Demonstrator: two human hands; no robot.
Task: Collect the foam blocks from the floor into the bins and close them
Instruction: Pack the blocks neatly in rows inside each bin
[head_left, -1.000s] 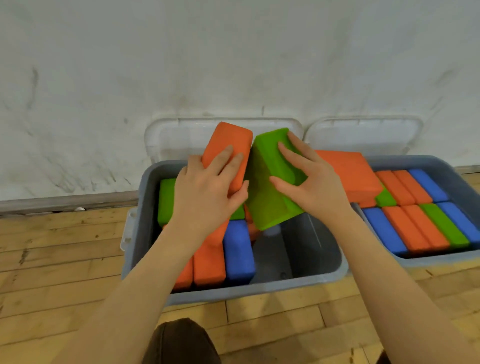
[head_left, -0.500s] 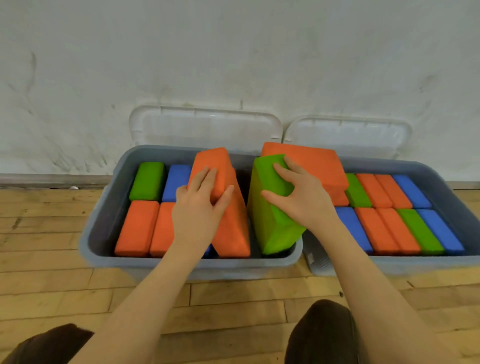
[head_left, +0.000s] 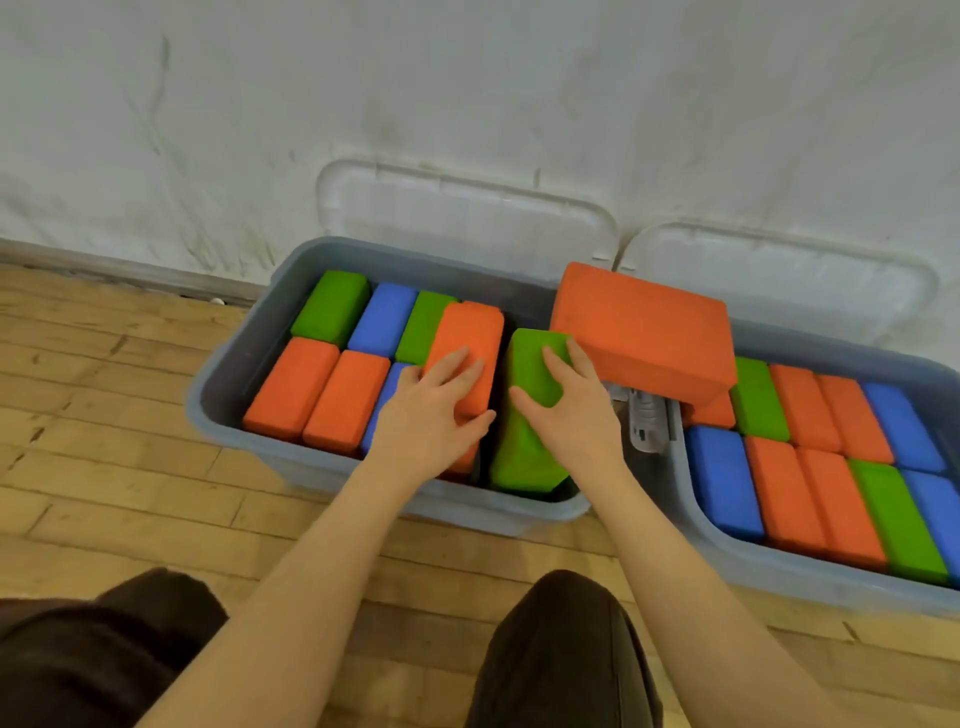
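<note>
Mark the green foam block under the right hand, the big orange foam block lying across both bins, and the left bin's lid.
green foam block (head_left: 522, 452): head view, lower face
big orange foam block (head_left: 644, 325): head view, top face
left bin's lid (head_left: 467, 215): head view, inner panel

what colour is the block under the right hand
Green. The block under the right hand shows best in the head view, standing in the left bin.

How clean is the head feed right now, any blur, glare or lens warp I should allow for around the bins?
Head view: sharp enough on the left hand, right hand and left bin; lighting soft and even, no glare on the blocks; wide-angle bend curves the right bin rim and tilts the floorboards.
</note>
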